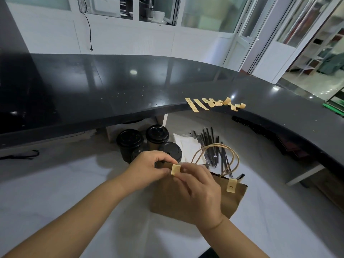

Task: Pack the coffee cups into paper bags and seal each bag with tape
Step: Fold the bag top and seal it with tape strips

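Note:
A brown paper bag (171,200) with twine handles (219,155) stands on the white work surface. One tan tape strip (231,186) is folded over its top edge at the right. At the left end of that edge a second tape strip (176,170) lies over the rim, and my left hand (149,169) and my right hand (197,189) pinch it from both sides. Behind the bag stand three coffee cups with black lids (129,141), (157,134), (172,150). Whatever is inside the bag is hidden.
Several cut tape strips (214,104) hang from the edge of the raised black counter (130,86). Wrapped black straws (210,144) and white napkins (186,146) lie behind the bag. A black cord (20,155) lies at the left.

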Available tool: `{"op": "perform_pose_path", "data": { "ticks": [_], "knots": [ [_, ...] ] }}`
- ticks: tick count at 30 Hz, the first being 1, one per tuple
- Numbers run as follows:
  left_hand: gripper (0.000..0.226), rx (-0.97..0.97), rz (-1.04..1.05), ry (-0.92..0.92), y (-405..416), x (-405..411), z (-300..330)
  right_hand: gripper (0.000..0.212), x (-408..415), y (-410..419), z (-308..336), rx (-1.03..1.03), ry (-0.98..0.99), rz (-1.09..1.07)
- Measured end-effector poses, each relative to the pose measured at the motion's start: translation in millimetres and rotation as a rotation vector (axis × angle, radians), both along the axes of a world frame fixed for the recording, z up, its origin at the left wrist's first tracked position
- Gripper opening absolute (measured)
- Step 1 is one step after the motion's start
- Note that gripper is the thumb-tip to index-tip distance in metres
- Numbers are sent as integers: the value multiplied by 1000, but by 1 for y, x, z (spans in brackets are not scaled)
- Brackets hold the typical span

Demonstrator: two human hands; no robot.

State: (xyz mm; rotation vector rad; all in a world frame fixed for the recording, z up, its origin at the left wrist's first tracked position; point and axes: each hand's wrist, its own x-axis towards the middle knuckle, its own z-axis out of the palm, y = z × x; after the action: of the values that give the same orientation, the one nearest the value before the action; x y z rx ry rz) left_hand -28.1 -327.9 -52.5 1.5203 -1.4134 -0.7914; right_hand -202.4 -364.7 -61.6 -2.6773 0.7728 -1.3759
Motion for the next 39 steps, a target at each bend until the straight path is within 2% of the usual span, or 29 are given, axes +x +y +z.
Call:
{"op": "perform_pose_path", "data": {
  "ticks": [9,15,17,20,21,23,29,33,35,37,39],
  "knots": [
    [41,39,-9,66,-1,4,1,3,0,-14,-8,-247,129,9],
    [50,54,-28,76,-4,5,1,5,0,-17,-4,-280,216,-35],
    [46,55,-37,72,-5,6,0,8,1,-18,-5,-281,231,-58],
    [24,18,-81,58,-5,5,1,7,3,-17,-6,-283,229,-72],
    [23,-2,-87,52,-5,5,1,5,2,-17,-6,-280,229,-69],
    [26,-47,-82,16,-7,4,0,7,1,-18,-7,-265,263,-59],
    [21,-215,-40,-260,-11,1,-3,25,-10,-15,-6,-152,368,4],
    [18,-344,-20,-422,-11,-5,-5,21,-28,-12,-7,-101,242,43],
    [15,-372,1,-425,-11,-9,-5,19,-44,-11,-7,-80,126,43],
    [15,-374,14,-406,-10,-13,-4,9,-61,-13,-4,-67,-19,12],
    [14,-364,31,-377,-9,-15,-2,14,-76,-21,3,-32,-153,-102]
  ]
}}
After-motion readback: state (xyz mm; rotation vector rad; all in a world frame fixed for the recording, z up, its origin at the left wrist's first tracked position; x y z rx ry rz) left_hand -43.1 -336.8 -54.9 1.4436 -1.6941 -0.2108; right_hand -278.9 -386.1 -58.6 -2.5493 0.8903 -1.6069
